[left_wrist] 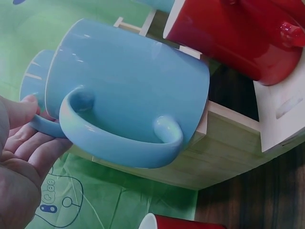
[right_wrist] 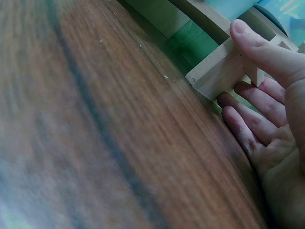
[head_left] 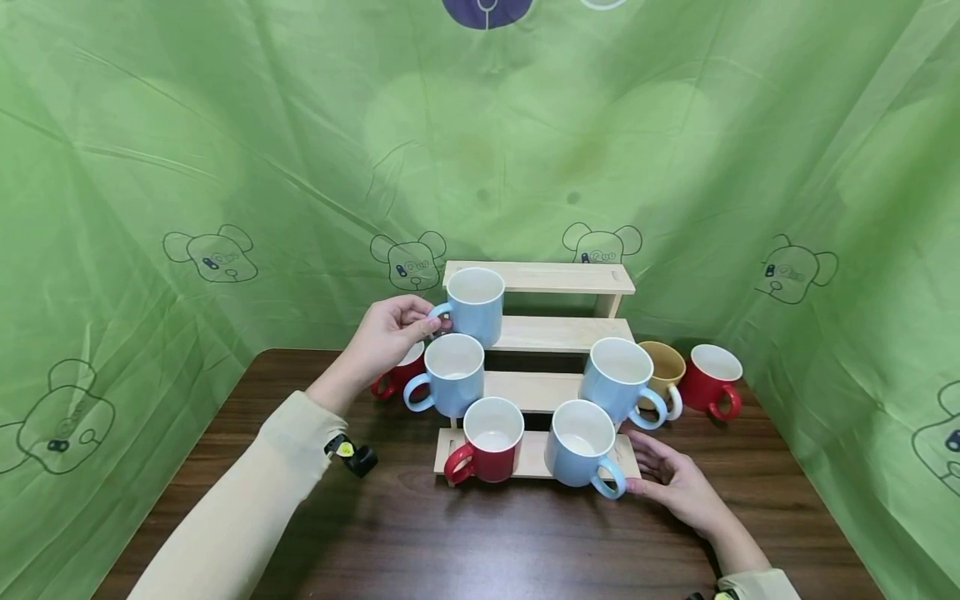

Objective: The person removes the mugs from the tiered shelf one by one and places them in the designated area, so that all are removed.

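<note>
Light-blue back mug [head_left: 478,318] is probably hard, slick, kinda breakable, so my left hand [head_left: 384,332] pinches the handle [head_left: 440,310]; right hand [head_left: 678,483] grips the tiered wooden rack [head_left: 558,333].

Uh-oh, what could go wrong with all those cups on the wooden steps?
The left hand holds the upper blue mug by its handle; it might tip and knock the blue mug just below.

The right hand grips the wooden steps; a tug might make the mugs wobble.

The front blue mug has its handle sticking out near that hand, so a bump might topple it.
</note>
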Available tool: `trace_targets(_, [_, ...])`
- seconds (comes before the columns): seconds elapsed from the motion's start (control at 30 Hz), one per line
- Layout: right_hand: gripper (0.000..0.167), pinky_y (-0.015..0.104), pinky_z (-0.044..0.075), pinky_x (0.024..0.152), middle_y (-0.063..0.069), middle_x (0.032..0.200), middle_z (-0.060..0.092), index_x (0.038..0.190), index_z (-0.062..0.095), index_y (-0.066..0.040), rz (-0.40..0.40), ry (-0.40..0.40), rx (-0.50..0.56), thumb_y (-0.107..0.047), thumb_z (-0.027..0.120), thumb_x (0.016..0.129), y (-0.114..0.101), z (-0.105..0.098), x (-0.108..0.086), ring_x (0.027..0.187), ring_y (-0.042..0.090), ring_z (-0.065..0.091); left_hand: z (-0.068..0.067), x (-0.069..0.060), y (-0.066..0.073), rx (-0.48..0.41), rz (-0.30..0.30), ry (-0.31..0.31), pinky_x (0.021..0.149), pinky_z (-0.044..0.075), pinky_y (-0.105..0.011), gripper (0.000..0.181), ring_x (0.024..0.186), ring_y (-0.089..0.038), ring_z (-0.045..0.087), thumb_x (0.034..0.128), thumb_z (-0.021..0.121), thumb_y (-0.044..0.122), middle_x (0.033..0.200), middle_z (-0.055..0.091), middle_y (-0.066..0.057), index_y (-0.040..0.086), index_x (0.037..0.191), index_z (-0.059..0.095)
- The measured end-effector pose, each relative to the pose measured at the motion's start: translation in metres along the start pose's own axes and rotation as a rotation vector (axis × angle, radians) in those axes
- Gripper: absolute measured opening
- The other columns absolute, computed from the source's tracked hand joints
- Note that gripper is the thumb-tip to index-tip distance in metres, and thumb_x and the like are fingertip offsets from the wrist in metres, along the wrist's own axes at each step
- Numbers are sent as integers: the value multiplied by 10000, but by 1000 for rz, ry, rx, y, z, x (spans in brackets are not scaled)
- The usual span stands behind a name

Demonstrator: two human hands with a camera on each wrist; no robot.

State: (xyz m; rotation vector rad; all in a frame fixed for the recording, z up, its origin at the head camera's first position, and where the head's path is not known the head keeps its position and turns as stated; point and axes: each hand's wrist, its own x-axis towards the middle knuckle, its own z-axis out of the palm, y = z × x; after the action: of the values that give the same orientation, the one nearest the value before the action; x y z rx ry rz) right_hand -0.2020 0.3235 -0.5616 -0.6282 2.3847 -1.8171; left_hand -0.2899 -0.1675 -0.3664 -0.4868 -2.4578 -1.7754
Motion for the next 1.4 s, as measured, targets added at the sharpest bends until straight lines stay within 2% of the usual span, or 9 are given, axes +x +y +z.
trace_targets(0.1, [723, 186, 570, 1006, -186, 1475, 620, 1577, 455, 112, -6, -1, -2, 51, 809, 949, 0, 0, 0, 1242, 41, 684, 0, -1, 2, -7, -4, 4, 920, 603, -238, 134, 1106, -305, 771, 1040, 760, 79, 1103, 820, -161, -17, 1130, 734])
trace_targets(0.5, [702, 182, 574, 992, 14, 1516, 623, 1561, 454, 141, -29, 2, -9, 71, 796, 952, -3, 2, 0, 1232, 37, 684, -3, 1, 6, -36, 17, 19, 898, 616, -249, 152, 1104, -353, 777, 1047, 750, 75, 1095, 820, -174, -48, 1129, 716])
trace_targets(0.6, [707, 184, 577, 986, 40, 1528, 617, 1564, 452, 140, -23, 5, -10, 68, 798, 952, -4, 2, 0, 1229, 37, 686, -3, 0, 8, -43, 21, 25, 919, 629, -281, 151, 1076, -312, 788, 1050, 742, 67, 1102, 818, -182, -54, 1137, 714])
trace_targets(0.7, [712, 189, 579, 988, 78, 1531, 617, 1566, 455, 135, -11, 9, -7, 65, 804, 949, -4, 2, 0, 1230, 43, 688, -4, 0, 10, -48, 28, 34, 969, 640, -364, 148, 1041, -255, 797, 1052, 739, 63, 1101, 818, -181, -50, 1144, 714])
trace_targets(0.83, [714, 192, 580, 989, 139, 1535, 611, 1566, 455, 133, -5, 12, -4, 65, 805, 948, -4, 2, -1, 1230, 49, 690, -6, 1, 12, -58, 42, 43, 1011, 633, -440, 144, 1016, -239, 804, 1050, 743, 66, 1089, 820, -170, -37, 1147, 718])
trace_targets(1.07, [714, 187, 577, 985, 148, 1542, 605, 1574, 453, 123, -11, 8, -20, 56, 803, 954, -3, 2, -1, 1226, 41, 688, -13, 3, 16, -96, 74, 42, 954, 642, -292, 164, 1030, -260, 810, 1050, 742, 62, 1095, 814, -200, -59, 1156, 708])
trace_targets(1.3, [716, 187, 578, 981, 222, 1546, 586, 1575, 456, 119, 0, 13, -25, 50, 806, 954, -3, 2, -1, 1222, 38, 689, -22, 0, 22, -91, 101, 61, 972, 633, -284, 174, 1046, -217, 807, 1052, 747, 80, 1082, 825, -152, -53, 1157, 710])
trace_targets(1.4, [719, 187, 579, 979, 207, 1549, 588, 1575, 456, 120, 4, 15, -27, 44, 810, 954, -4, 1, 0, 1219, 35, 689, -27, -2, 23, -94, 117, 74, 971, 639, -310, 184, 1043, -202, 808, 1051, 745, 68, 1085, 825, -158, -71, 1164, 703])
